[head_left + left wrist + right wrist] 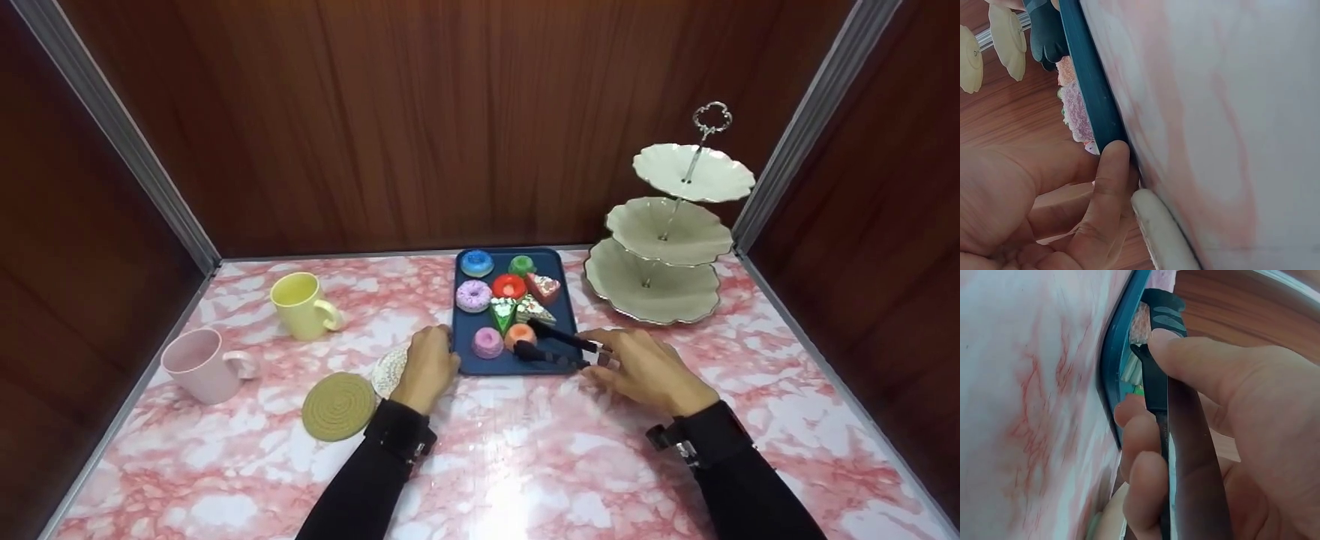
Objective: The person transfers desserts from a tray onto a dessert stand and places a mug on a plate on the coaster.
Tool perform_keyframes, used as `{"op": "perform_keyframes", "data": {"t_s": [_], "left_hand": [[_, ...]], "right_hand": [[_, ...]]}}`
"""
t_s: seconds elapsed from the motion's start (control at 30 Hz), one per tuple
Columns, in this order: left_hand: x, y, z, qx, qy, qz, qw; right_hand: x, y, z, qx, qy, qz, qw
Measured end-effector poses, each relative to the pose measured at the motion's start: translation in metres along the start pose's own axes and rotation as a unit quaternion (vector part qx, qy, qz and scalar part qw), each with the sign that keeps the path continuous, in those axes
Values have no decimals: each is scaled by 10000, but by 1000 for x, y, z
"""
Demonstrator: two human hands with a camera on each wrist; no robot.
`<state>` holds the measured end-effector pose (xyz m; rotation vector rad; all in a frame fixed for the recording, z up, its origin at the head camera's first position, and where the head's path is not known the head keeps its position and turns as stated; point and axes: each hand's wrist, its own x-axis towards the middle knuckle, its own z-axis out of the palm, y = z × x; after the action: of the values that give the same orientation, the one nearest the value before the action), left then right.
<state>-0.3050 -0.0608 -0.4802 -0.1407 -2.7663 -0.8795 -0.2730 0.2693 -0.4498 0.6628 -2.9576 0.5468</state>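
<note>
So the black tongs (568,339) are in the right hand (645,367), thumb on one arm and fingers curled round the other. They point off to that hand's left, over the blue tray (466,322), tips spread either side of the orange toy donut (520,334). Can't tell if they're actually touching it.

Just left of the orange one sits a pink toy cake (487,343), with the green toy cake slice (502,313) and a sprinkled toy slice (534,310) right behind. My worry: it's crowded in there, so a crooked squeeze could bump those neighbours or make the donut squirt out of the tips.

The left hand (427,367) grips the tray's near-left edge. If that loosens, a shove from the tongs could slide the tray over the desk (480,465).

Left of that hand: a white coaster (388,371) partly hidden by it, an olive coaster (339,406), then a yellow mug (298,309) and a pink mug (199,371). Beyond the right hand stands a three-tier cake stand (649,296).
</note>
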Motion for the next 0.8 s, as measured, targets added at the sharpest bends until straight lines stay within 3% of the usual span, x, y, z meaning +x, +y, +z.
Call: {"op": "perform_keyframes", "data": {"t_s": [0.5, 0.8], "left_hand": [[-2, 6, -5, 167, -269, -123, 9994], [-3, 6, -7, 35, -538, -329, 9980]], "right_hand": [[3, 10, -4, -239, 514, 14, 9984], [2, 12, -7, -240, 471, -93, 9986]]}}
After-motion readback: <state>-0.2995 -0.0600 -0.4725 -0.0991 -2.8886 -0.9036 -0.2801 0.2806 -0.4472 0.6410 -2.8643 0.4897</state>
